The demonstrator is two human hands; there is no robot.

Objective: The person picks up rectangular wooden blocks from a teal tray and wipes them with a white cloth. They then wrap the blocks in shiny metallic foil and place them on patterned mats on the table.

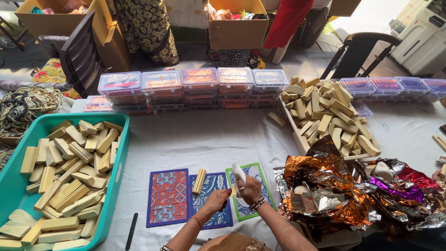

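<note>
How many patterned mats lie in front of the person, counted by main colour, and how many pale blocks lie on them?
Red and orange mat: 1
Blue mat: 1
Green-edged mat: 1
Pale block on the mats: 1
Total: 4

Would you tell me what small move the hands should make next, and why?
Probably bring the white bottle in the right hand down over the green patterned card, because the left hand is pinching something small beside it and a pale bar lies nearby.
</note>
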